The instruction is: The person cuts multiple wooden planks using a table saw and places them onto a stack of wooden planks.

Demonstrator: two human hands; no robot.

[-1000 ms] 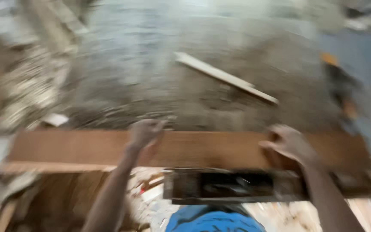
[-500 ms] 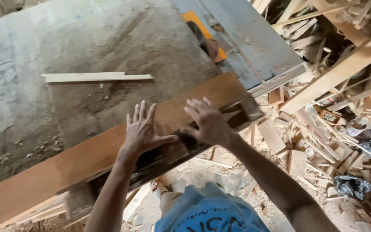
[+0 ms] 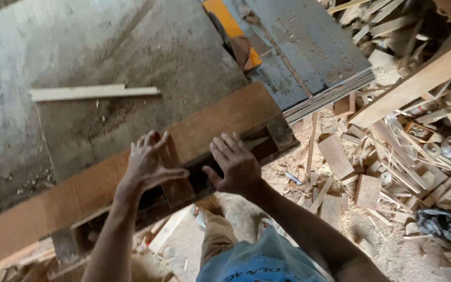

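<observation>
A long board [image 3: 105, 183] lies along the near edge of the machine table [image 3: 105, 47], running from seven o'clock toward one. Both hands rest on it, the left hand [image 3: 150, 164] at nine o'clock of the right hand [image 3: 236, 164]. A thin strip [image 3: 92, 93] lies on the table at eleven. Offcuts [image 3: 392, 172] litter the floor at three.

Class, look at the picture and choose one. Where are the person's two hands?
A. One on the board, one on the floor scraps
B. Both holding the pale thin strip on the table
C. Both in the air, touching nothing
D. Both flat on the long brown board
D: the left hand and the right hand both lie open on the long brown board, while the pale thin strip rests apart on the grey table.
</observation>
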